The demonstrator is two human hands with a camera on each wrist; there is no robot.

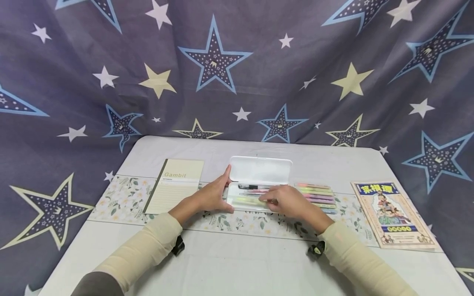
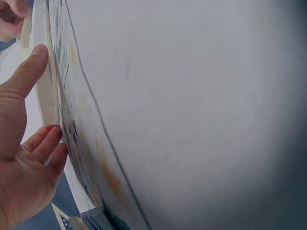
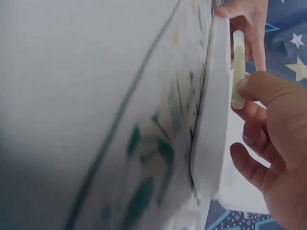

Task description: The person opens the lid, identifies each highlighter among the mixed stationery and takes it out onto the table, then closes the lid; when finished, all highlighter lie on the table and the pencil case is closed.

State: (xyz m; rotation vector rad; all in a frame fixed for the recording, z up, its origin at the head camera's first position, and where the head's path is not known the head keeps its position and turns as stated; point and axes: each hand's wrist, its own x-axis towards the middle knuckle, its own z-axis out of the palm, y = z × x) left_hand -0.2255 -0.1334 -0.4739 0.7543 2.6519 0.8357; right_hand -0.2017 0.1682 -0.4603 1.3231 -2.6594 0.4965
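Observation:
A white pencil case [image 1: 231, 190] lies lengthwise before me, its lid [image 1: 261, 170] swung back toward the far side. My left hand [image 1: 212, 195] grips the case's left end, thumb at the near edge and fingers toward the hinge. Over the case's tray, my right hand [image 1: 290, 200] pinches a pale yellow highlighter [image 3: 239, 62] between thumb and forefinger, the other fingers bent beside it. Behind that highlighter, a black-capped pen [image 1: 252, 187] and other slim pens lie in the tray. The right hand partly covers the tray's right end.
Right of the case, several highlighters [image 1: 319, 196] in different colours lie in a row, partly behind the right hand. A Gambit notebook [image 1: 177, 185] lies at the left, and a comic-style book [image 1: 392, 216] at the right. A floral runner [image 1: 255, 222] crosses the white table [image 1: 244, 263].

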